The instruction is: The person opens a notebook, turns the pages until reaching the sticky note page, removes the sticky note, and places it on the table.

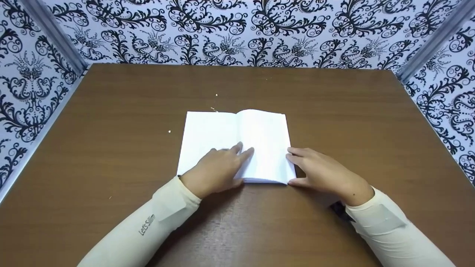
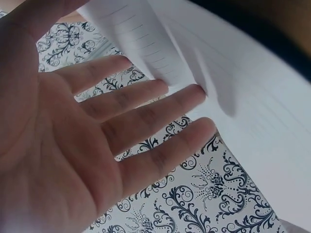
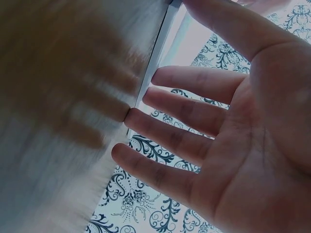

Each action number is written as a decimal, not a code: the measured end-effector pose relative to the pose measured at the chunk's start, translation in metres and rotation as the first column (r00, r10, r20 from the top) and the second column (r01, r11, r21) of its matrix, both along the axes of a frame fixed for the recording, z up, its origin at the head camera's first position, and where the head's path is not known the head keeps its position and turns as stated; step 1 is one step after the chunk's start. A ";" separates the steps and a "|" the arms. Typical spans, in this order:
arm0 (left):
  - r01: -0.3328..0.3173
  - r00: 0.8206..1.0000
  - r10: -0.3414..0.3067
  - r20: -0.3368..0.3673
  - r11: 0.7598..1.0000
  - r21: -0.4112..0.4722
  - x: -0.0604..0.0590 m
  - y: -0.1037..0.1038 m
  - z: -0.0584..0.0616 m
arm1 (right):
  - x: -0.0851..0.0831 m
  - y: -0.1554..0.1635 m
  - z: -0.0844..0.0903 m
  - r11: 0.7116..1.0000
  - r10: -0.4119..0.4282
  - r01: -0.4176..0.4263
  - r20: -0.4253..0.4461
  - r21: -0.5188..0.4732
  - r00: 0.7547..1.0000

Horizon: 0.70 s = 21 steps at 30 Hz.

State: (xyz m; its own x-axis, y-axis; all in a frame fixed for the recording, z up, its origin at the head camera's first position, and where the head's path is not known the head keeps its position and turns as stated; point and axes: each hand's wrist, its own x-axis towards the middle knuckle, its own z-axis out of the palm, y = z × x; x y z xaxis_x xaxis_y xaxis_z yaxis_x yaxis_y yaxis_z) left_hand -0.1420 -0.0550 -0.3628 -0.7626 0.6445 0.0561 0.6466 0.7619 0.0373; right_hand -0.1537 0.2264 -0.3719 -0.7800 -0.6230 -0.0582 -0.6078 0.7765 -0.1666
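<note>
An open notebook [image 1: 211, 129] with white pages lies on the brown table, its right-hand page bowed up near the fold. My left hand [image 1: 217, 168] reaches over the lower left page, and its extended fingertips touch the paper close to the fold. In the left wrist view, faint ruled lines show on the pages [image 2: 146, 43] beside the spread fingers of the left hand [image 2: 107, 126]. At the notebook's lower right edge rests my right hand [image 1: 323, 170], thumb by the corner. Its fingers are fairly straight against the edge in the right wrist view.
The brown wooden table [image 1: 130, 92] spreads around the notebook, with a few tiny white specks on it. Walls [image 1: 222, 33] with black floral patterns enclose the back and both sides. Both forearms wear cream sleeves [image 1: 167, 207].
</note>
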 end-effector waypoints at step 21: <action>0.001 0.991 0.012 -0.133 0.995 0.098 0.007 -0.016 -0.005 | 0.000 0.001 -0.002 1.000 -0.004 0.005 -0.013 0.010 1.000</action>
State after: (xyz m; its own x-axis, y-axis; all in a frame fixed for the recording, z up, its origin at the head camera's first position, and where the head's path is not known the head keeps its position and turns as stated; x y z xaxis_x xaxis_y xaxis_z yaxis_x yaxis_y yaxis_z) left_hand -0.1348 -0.0713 -0.3681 -0.7477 0.6265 0.2201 0.6465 0.7625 0.0259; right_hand -0.1537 0.2273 -0.3741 -0.7836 -0.6189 -0.0543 -0.6062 0.7808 -0.1513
